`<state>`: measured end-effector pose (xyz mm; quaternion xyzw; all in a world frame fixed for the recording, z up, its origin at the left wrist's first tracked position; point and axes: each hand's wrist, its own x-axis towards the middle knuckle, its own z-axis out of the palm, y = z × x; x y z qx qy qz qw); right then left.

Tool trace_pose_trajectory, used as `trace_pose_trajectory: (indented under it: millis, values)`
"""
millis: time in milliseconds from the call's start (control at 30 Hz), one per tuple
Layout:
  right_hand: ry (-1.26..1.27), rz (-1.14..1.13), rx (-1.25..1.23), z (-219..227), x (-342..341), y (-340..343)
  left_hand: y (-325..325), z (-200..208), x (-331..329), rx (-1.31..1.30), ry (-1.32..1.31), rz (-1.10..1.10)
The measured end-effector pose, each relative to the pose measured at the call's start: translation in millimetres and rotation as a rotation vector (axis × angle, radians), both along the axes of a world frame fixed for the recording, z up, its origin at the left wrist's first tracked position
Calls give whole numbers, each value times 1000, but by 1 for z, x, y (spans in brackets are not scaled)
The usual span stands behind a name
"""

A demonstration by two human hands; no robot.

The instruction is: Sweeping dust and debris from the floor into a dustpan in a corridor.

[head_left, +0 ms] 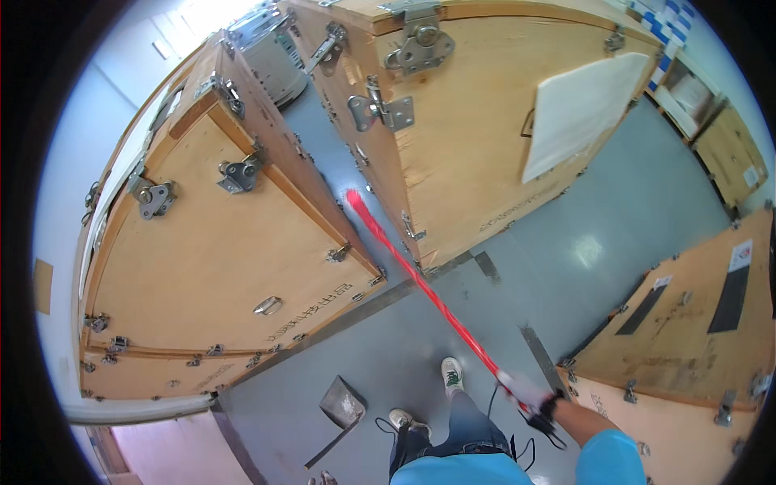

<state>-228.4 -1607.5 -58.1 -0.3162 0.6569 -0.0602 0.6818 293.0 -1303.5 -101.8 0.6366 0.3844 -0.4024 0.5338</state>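
My right hand (521, 390), in a pale glove with a dark band at the wrist, is closed around the near end of a long red stick (440, 307). The stick slants away to the upper left and looks thicker at its far end, which lies in the gap between two wooden crates. Blur keeps its tip from showing clearly. At the lower edge only the fingertips of my left hand (323, 478) show, slightly apart with nothing seen in them. Close by, a grey long-handled dustpan (343, 402) rests on the floor, apart from that hand.
A big wooden crate (218, 283) with metal latches stands on the left, another crate (477, 121) ahead. More wooden boxes (687, 315) are at the right. A pale machine (271, 65) stands beyond the gap. Dark strips (537, 356) mark the grey floor (598, 234).
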Motion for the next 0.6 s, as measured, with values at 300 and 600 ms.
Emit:
trace_pose_trajectory:
  millis: [300,600]
  values:
    - [-194,-109,52,-82,122,-199,17,2,-42,83,-9,156]
    - [142,99,207,17,-33,15,52,-82,-32,-68,64,293]
